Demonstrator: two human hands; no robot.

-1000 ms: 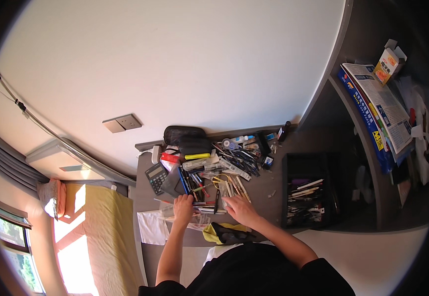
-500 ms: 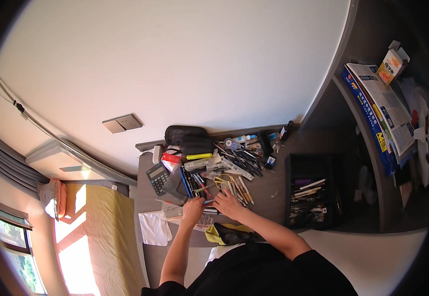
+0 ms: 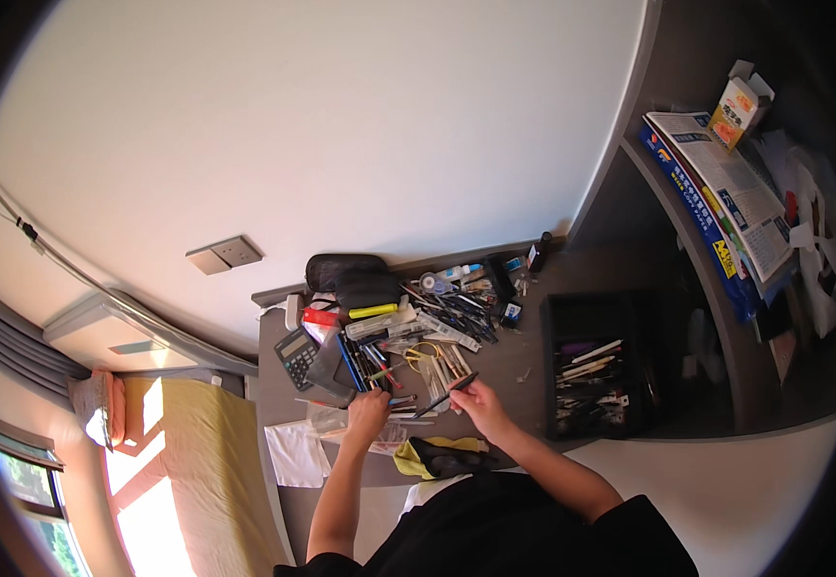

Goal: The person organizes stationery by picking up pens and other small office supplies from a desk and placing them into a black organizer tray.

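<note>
My right hand [image 3: 481, 406] pinches a dark pen [image 3: 434, 405], held slanted over the desk's near part. My left hand [image 3: 368, 412] is closed at the near end of a bunch of pens [image 3: 372, 363]; what lies in its fingers is hidden. Between the hands, several light-coloured pens [image 3: 455, 365] lie near a yellow loop [image 3: 426, 354]. Farther back spreads a heap of dark pens [image 3: 458, 313]. To the right stands a black tray [image 3: 551, 332] with several pens and pencils in it.
A calculator [image 3: 298, 356] and a white cloth [image 3: 295, 454] lie at the left. Behind are a black pencil case [image 3: 346, 274] and a yellow marker [image 3: 373, 311]. A yellow and black cloth [image 3: 437, 458] lies by the near edge. Paper packs [image 3: 692, 197] fill a shelf at right.
My right hand has moved right, away from my left, and now holds up the dark pen. My left hand stays by the bunch of pens. The whole view has shifted slightly.
</note>
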